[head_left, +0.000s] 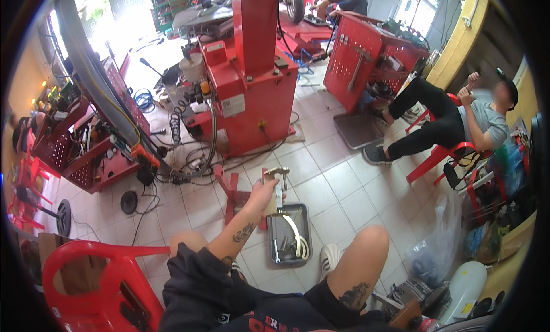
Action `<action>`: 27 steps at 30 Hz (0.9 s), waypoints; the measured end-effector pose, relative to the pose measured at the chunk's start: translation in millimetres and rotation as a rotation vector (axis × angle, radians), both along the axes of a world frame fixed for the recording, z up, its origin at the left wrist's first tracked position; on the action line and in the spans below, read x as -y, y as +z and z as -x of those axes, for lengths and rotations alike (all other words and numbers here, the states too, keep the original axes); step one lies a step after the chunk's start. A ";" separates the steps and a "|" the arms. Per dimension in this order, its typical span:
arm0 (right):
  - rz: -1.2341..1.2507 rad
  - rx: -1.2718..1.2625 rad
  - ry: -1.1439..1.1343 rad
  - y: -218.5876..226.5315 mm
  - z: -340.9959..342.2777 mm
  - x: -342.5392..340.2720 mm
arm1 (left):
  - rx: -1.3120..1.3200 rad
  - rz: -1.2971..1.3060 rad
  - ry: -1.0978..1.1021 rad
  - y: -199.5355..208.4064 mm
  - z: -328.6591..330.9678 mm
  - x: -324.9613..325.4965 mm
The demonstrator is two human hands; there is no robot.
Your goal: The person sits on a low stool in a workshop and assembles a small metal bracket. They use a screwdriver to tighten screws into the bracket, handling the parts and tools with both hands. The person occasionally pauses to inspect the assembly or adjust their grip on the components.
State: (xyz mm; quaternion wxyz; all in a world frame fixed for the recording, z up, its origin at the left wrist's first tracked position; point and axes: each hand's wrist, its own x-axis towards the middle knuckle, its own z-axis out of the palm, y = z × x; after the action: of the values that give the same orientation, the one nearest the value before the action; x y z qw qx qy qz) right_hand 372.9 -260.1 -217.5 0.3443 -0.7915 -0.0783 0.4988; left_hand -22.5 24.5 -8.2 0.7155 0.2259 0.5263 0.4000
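Observation:
My left hand (pixel 263 197) reaches forward at the middle of the view, fingers closed round a metal part (pixel 279 195) with a flat silvery body and brass-coloured ends. Its exact kind cannot be made out. Just below the hand, a dark grey tray (pixel 306 217) lies on the tiled floor between my legs. In the tray are a wrench (pixel 275 249), a curved pale-gold metal strip (pixel 294 228) and other small metal pieces. Behind my forearm stands a red metal stand (pixel 229 190), partly hidden by my hand. My right hand is outside the picture.
A red lift column base (pixel 252 103) stands ahead, with hoses and cables around it. A seated person (pixel 441 111) is at the right, near another dark tray (pixel 360 136). A red plastic chair (pixel 103 257) is at my left; a red tool cart (pixel 86 171) stands beyond it.

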 end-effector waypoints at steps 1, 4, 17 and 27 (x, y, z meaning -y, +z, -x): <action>-0.013 0.008 0.001 0.4 -4.3 0.2 | 0.021 0.013 -0.021 -2.5 -0.7 -2.4; -0.012 0.002 -0.015 3.9 -2.0 5.2 | 0.004 0.033 0.006 8.5 -8.0 -0.2; -0.046 -0.016 -0.049 -5.8 3.7 12.4 | -0.022 0.007 -0.002 0.3 -8.2 -5.0; -0.032 -0.027 -0.099 -7.4 11.5 15.7 | -0.053 -0.003 0.002 4.4 -9.1 -5.7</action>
State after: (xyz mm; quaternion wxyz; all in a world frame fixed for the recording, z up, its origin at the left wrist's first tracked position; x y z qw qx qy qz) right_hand 361.4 -275.8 -224.9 0.3822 -0.7820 -0.0425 0.4905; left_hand -13.4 30.2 -3.8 0.7006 0.2372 0.5445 0.3954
